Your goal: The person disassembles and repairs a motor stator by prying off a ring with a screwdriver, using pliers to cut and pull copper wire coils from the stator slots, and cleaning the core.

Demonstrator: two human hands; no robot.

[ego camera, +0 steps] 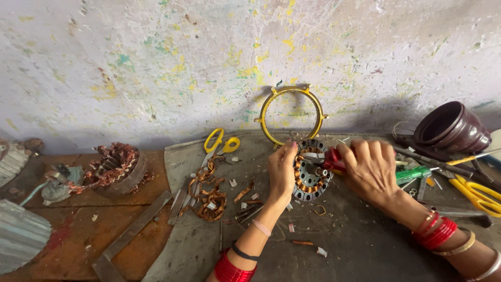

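Stator (309, 180): I see a dark round ring with copper windings inside, lying flat on the bench.
Pliers (334, 158): I see red handles, tip at its rim.

A stator (311, 169) lies on the mat (344, 245) near its back edge, with the left hand (282, 169) on its left side and the right hand (371, 168) to its right. Behind it a ring (265, 112) leans against the wall (156, 57). Scissors (218, 142) and a wire tangle (209, 190) lie left of the stator. A pot (452, 127) sits at the mat's back right corner. Another wound core (116, 166) rests on the bench (78, 230), left of the mat.
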